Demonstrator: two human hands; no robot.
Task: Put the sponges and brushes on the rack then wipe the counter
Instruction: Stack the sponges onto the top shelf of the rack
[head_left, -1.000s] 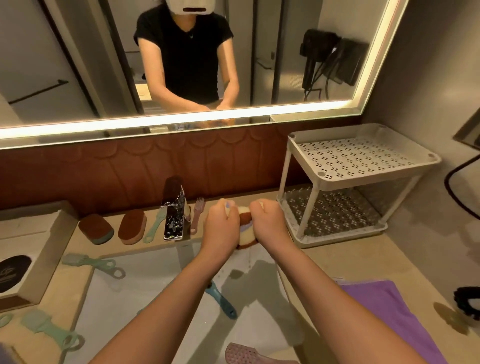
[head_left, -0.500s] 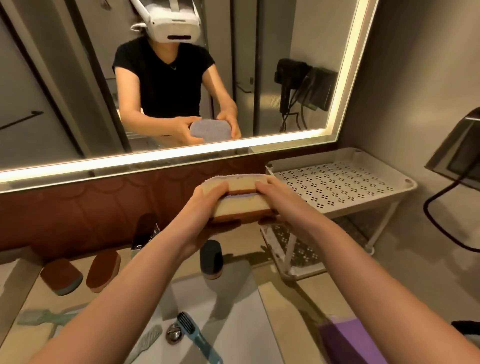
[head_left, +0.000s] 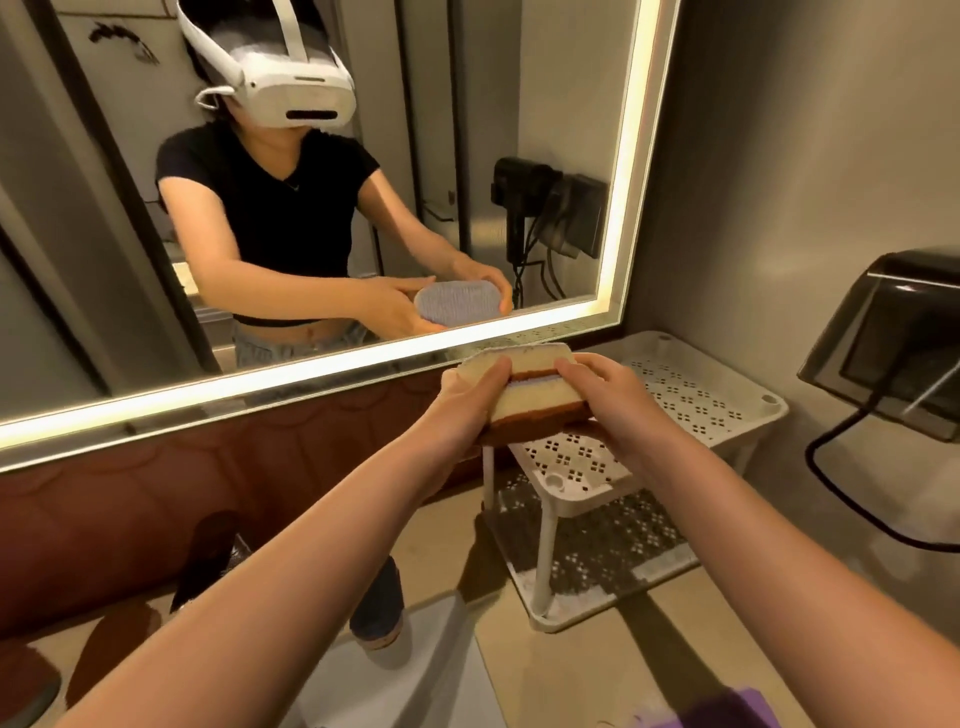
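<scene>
Two stacked sponges (head_left: 530, 397), cream with brown and lilac layers, are pinched between my hands just above the near left end of the white two-tier rack's top shelf (head_left: 691, 400). My left hand (head_left: 467, 400) grips their left end and my right hand (head_left: 602, 395) their right end. Below my left forearm a dark blue sponge (head_left: 379, 603) stands on the counter at the sink's back rim. Two brown sponges (head_left: 119, 639) lie at the far left, blurred.
The rack's lower shelf (head_left: 597, 545) is perforated and bare. A purple cloth (head_left: 727, 709) lies at the bottom right on the beige counter (head_left: 613, 670). The white sink basin (head_left: 415, 670) is below centre. A black appliance with a cord (head_left: 893, 343) hangs on the right wall.
My hands lifted the stacked sponges from above the sink and carried them up and right to just over the rack's top shelf. The view turned right.
</scene>
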